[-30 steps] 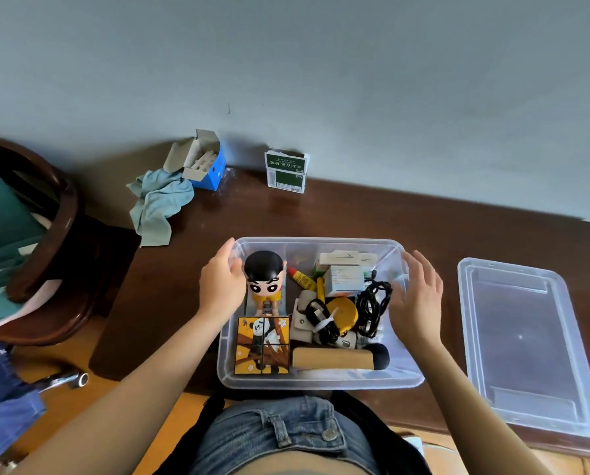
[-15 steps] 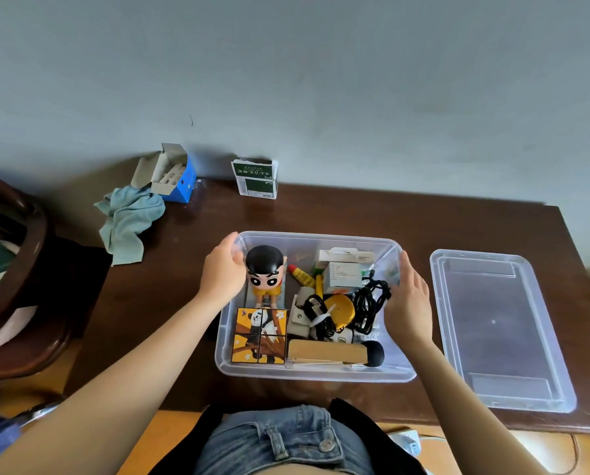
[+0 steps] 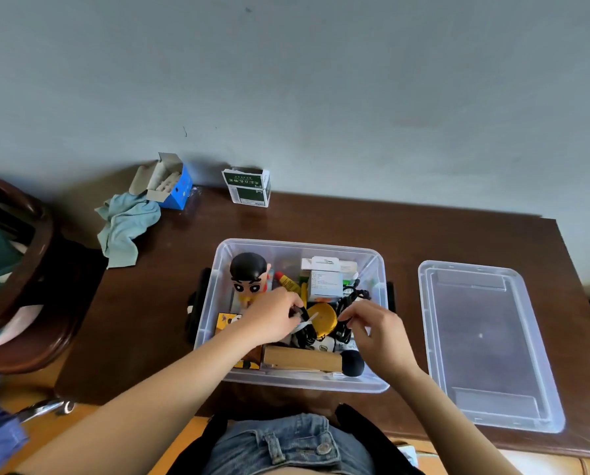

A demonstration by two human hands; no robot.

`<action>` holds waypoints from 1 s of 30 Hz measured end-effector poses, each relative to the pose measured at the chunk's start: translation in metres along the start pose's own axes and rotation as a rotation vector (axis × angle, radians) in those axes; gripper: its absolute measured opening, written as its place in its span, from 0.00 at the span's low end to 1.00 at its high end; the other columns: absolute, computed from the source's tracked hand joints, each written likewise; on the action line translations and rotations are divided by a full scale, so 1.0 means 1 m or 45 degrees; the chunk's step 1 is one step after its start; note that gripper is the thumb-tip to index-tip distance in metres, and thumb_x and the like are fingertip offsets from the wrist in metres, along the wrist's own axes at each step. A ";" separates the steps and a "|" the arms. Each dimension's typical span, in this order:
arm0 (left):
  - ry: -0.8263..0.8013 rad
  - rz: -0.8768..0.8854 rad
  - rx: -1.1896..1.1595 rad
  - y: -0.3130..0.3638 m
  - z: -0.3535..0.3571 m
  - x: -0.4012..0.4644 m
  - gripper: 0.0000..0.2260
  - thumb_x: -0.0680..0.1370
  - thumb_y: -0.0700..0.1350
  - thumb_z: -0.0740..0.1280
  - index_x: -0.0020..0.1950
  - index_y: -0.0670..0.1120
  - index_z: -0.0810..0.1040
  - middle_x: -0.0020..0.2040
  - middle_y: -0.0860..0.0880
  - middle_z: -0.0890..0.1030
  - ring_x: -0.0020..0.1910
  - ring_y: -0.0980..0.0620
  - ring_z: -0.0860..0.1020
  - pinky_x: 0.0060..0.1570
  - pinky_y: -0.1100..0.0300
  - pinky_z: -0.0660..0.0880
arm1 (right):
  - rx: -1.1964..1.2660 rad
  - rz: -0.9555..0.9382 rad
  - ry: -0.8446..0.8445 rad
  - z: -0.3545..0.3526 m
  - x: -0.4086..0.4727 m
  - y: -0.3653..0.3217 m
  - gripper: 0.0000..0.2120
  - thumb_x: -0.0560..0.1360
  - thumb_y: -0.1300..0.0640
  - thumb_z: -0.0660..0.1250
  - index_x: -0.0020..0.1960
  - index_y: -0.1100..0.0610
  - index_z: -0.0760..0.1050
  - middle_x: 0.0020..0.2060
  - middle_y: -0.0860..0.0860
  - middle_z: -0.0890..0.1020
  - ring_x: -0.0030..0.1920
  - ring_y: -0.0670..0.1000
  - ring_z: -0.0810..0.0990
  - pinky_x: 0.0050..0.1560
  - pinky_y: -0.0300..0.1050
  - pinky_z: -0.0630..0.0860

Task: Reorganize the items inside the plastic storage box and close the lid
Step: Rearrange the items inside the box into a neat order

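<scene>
Both hands have come off the outer walls of the clear plastic storage box (image 3: 214, 296) and are now reaching down inside it at the centre of the frame. Going from the left edge, a dark wooden chair (image 3: 29, 269) is standing beside the brown table (image 3: 458, 241), and a light blue cloth (image 3: 125, 228) is hanging over the table's upper-left corner next to an open blue carton (image 3: 177, 190) and a green-and-white carton (image 3: 249, 188) by the wall. Within the box, a cartoon figurine (image 3: 249, 275) with black hair is standing upright at the far left, with a yellow puzzle cube (image 3: 226, 320) lying in front of it, partly hidden by the forearm. The left hand (image 3: 269, 318) is pinching a white-tied bundle of black cable (image 3: 305, 323) between curled fingers. Just right of it a round yellow object (image 3: 324, 318) is lying, with a white box (image 3: 326, 281) behind it and a wooden block (image 3: 302, 359) and a black foam ball (image 3: 352, 363) along the near wall. The right hand (image 3: 379, 332) is hovering with fingers bent toward a second tangle of black cord (image 3: 350, 299); whether it is actually gripping anything cannot be told. At the right of the frame, the clear lid (image 3: 485, 341) is lying flat on the table, apart from the box.
</scene>
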State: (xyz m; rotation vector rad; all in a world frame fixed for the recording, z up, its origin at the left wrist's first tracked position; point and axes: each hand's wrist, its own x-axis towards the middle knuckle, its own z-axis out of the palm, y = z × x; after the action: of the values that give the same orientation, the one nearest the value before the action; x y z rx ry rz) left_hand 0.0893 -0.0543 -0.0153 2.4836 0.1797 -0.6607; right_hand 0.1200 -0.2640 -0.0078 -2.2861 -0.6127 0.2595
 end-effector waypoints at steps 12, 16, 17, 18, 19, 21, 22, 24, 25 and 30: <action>-0.228 -0.171 0.076 0.011 0.017 0.031 0.17 0.72 0.50 0.73 0.57 0.43 0.79 0.54 0.46 0.80 0.48 0.49 0.77 0.42 0.60 0.72 | -0.010 0.269 -0.092 -0.008 0.004 0.003 0.14 0.73 0.67 0.60 0.43 0.53 0.81 0.34 0.41 0.79 0.31 0.38 0.75 0.31 0.28 0.68; -0.210 -0.118 0.095 0.008 0.008 0.023 0.13 0.73 0.50 0.71 0.54 0.48 0.76 0.49 0.50 0.77 0.44 0.52 0.74 0.34 0.64 0.67 | -0.044 0.293 -0.159 -0.007 0.007 0.000 0.12 0.75 0.64 0.60 0.44 0.52 0.80 0.36 0.47 0.82 0.27 0.42 0.74 0.28 0.34 0.69; -0.175 -0.111 0.074 0.007 0.005 0.021 0.11 0.74 0.50 0.71 0.53 0.50 0.75 0.48 0.51 0.77 0.43 0.52 0.75 0.32 0.64 0.67 | -0.054 0.304 -0.175 -0.007 0.008 -0.001 0.12 0.75 0.63 0.60 0.45 0.52 0.80 0.36 0.47 0.82 0.27 0.43 0.73 0.28 0.35 0.69; -0.128 -0.111 0.049 0.006 0.002 0.018 0.09 0.74 0.50 0.70 0.52 0.51 0.74 0.48 0.51 0.78 0.43 0.52 0.77 0.32 0.63 0.69 | -0.067 0.319 -0.184 -0.007 0.010 -0.002 0.11 0.76 0.63 0.60 0.45 0.52 0.80 0.35 0.47 0.82 0.26 0.43 0.72 0.28 0.35 0.69; -0.075 -0.114 0.019 0.004 -0.003 0.015 0.09 0.75 0.51 0.69 0.51 0.53 0.73 0.48 0.52 0.79 0.44 0.53 0.78 0.34 0.61 0.72 | -0.083 0.340 -0.186 -0.007 0.011 -0.003 0.11 0.76 0.63 0.60 0.46 0.52 0.80 0.34 0.47 0.82 0.25 0.43 0.72 0.27 0.34 0.67; 0.041 -0.119 -0.113 0.000 -0.011 0.009 0.08 0.76 0.52 0.67 0.53 0.53 0.73 0.48 0.52 0.80 0.45 0.54 0.78 0.44 0.56 0.78 | -0.149 0.390 -0.193 -0.009 0.013 -0.004 0.09 0.76 0.61 0.59 0.47 0.53 0.78 0.35 0.48 0.81 0.27 0.45 0.74 0.27 0.35 0.68; 0.094 -0.114 -0.215 -0.003 -0.015 0.006 0.08 0.76 0.51 0.67 0.54 0.53 0.75 0.49 0.54 0.80 0.48 0.55 0.78 0.47 0.56 0.77 | -0.215 0.412 -0.203 -0.009 0.014 -0.005 0.08 0.77 0.60 0.59 0.48 0.54 0.77 0.37 0.48 0.81 0.30 0.46 0.76 0.29 0.37 0.70; 0.171 -0.101 -0.407 -0.009 -0.023 0.000 0.08 0.77 0.47 0.66 0.56 0.53 0.77 0.53 0.57 0.79 0.54 0.56 0.77 0.51 0.61 0.75 | -0.386 0.451 -0.243 -0.007 0.018 -0.009 0.05 0.78 0.56 0.59 0.51 0.56 0.71 0.39 0.49 0.79 0.31 0.47 0.75 0.28 0.41 0.70; 0.193 -0.102 -0.485 -0.012 -0.026 -0.002 0.09 0.78 0.46 0.66 0.58 0.52 0.78 0.55 0.57 0.78 0.56 0.56 0.77 0.52 0.61 0.75 | -0.470 0.473 -0.268 -0.005 0.021 -0.012 0.07 0.78 0.54 0.58 0.53 0.57 0.69 0.39 0.50 0.78 0.30 0.47 0.73 0.25 0.39 0.67; 0.247 -0.183 -0.886 -0.019 -0.030 -0.013 0.10 0.79 0.41 0.65 0.57 0.52 0.78 0.57 0.54 0.75 0.56 0.53 0.77 0.53 0.56 0.79 | -0.712 0.565 -0.388 0.012 0.041 -0.018 0.22 0.79 0.54 0.61 0.68 0.62 0.62 0.46 0.53 0.82 0.43 0.52 0.82 0.28 0.38 0.69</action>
State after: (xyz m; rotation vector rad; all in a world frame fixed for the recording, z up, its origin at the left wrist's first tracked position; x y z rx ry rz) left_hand 0.0856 -0.0218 0.0036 1.8631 0.5622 -0.3284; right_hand 0.1446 -0.2252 -0.0042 -2.9449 -0.3401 0.7381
